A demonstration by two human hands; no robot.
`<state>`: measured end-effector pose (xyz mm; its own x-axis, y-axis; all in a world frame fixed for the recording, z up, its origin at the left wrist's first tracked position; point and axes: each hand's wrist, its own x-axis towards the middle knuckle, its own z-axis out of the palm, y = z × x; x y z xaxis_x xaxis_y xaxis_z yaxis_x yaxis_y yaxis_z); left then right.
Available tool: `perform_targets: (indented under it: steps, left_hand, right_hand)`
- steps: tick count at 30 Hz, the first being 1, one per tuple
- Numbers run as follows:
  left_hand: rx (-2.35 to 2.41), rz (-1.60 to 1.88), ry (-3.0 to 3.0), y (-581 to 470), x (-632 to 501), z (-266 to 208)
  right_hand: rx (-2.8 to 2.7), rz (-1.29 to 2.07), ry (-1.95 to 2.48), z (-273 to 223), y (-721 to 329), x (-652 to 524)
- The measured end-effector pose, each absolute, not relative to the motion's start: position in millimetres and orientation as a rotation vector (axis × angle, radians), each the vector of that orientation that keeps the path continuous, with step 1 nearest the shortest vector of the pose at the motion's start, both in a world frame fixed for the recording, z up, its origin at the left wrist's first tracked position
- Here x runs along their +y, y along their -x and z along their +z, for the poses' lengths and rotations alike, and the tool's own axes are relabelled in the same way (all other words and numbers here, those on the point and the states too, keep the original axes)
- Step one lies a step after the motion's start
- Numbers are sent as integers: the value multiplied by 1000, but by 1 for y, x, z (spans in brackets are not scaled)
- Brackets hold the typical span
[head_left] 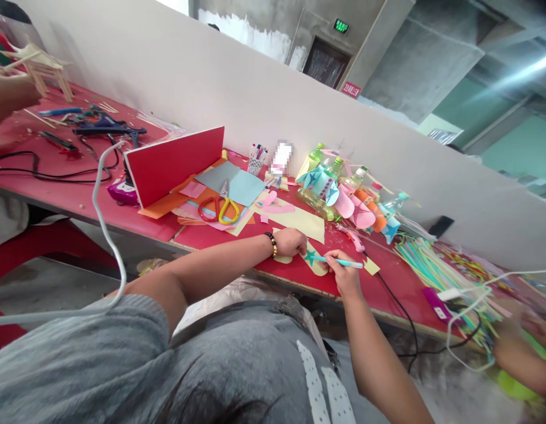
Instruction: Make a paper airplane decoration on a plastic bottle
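Note:
In my right hand (341, 272) a teal marker (352, 264) is pinched, its tip at a teal star on a pale yellow paper cutout (317, 268). My left hand (291, 241), with a beaded bracelet on the wrist, has its fingers curled at the cutout's upper left edge and steadies it on the red table. Another pale yellow paper piece (283, 259) lies partly under that hand. Just behind are a larger pale yellow sheet (305, 223) and pink paper pieces (279, 208).
Scissors (224, 203) lie on coloured sheets beside an upright red board (179, 168). Decorated plastic bottles (330, 182), a pink glue gun (352, 237) and colourful strips (427, 265) are to the right. Other people's hands (10, 97) show at both sides. A white cable (105, 221) hangs at left.

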<state>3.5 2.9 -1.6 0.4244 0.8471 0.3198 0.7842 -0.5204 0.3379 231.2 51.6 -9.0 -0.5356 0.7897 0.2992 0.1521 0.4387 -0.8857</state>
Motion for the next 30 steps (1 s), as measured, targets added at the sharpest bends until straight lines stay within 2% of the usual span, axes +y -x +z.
perform_targets:
  steps: [14, 22, 30]
  left_hand:
    - [1524, 657, -2523, -5, 0, 1]
    - [1921, 734, -2351, 0, 1, 2]
    - [2043, 735, -2250, -4, 1, 0]
  right_hand:
    - [-1903, 1106, 795, -15, -233, 56]
    - [-1835, 1000, 831, -17, -231, 60]
    - [-1880, 989, 880, -18, -229, 61]
